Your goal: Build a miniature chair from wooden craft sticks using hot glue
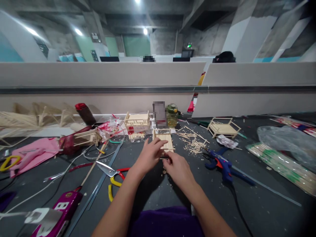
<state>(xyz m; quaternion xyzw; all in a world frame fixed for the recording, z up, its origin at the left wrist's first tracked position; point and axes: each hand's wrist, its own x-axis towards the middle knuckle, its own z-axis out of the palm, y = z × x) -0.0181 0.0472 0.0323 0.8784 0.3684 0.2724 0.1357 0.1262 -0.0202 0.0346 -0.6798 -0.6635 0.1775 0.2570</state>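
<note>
Pale wood forms the slatted frame (169, 136) on the tabletop (266, 210): probably light, stiff, fragile-jointed, best held by its edges. Your left hand (151, 153) arches over it, your right hand (178, 167) curls at its near end; whether their fingers grip it is hidden.

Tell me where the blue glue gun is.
In the head view, the blue glue gun lies right of the right hand, on the dark table, near the loose sticks.
</note>
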